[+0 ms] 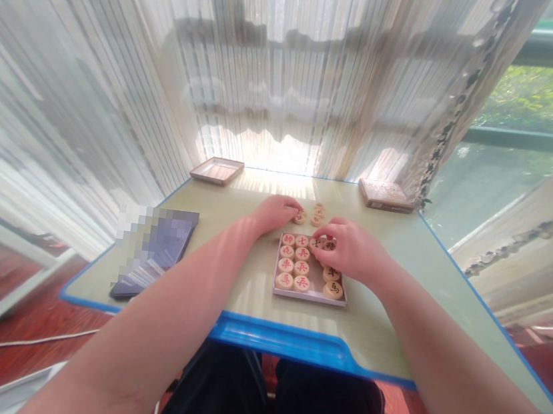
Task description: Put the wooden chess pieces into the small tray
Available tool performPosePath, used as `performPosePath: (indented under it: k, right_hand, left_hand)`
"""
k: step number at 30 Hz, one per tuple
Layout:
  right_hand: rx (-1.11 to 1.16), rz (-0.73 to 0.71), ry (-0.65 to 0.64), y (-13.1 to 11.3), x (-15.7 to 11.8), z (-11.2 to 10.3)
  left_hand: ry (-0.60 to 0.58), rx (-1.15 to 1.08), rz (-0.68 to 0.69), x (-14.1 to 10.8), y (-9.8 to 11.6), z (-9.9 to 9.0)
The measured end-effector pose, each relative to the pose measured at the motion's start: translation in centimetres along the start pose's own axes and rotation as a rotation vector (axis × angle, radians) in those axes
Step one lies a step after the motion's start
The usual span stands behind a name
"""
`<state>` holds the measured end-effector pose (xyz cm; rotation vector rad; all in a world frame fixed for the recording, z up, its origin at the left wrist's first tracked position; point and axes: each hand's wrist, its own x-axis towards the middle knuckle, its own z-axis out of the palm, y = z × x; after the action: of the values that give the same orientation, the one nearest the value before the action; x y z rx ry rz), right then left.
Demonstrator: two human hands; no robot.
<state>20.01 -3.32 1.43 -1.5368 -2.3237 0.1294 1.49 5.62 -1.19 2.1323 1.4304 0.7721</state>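
Round wooden chess pieces with red and black characters stand in rows in a shallow box (309,298) at the table's middle. Its left two columns are red pieces (302,268); at the right sit black ones (333,289), and bare box floor shows between. My right hand (349,248) reaches over the box's upper right, thumb and fingers closed around a black piece (317,244) in the top row. Behind the box, my left hand (277,214) has its fingertips on a small stack of pieces (299,219). Another group of loose pieces (316,221) stands between the hands.
An empty wooden tray (218,170) lies at the table's back left, a flat box (387,195) at the back right. A dark tablet-like object (164,254) lies on the left. The table (246,290) has a blue rim; curtains hang behind.
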Motion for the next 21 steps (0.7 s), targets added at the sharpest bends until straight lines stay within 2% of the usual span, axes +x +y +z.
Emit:
performPosePath:
  k: [15, 18, 21]
  right_hand:
    - [0.002, -0.012, 0.017, -0.3, -0.1, -0.4]
    - [0.031, -0.024, 0.072, 0.1, 0.0, -0.9]
    - [0.049, 0.031, 0.173, 1.0, 0.1, -1.5]
  left_hand:
    - [0.01, -0.014, 0.012, 0.0, 0.1, -0.2]
    - [0.017, 0.012, 0.011, 0.1, -0.1, -0.2]
    - [0.037, 0.047, -0.004, 0.4, -0.4, 0.0]
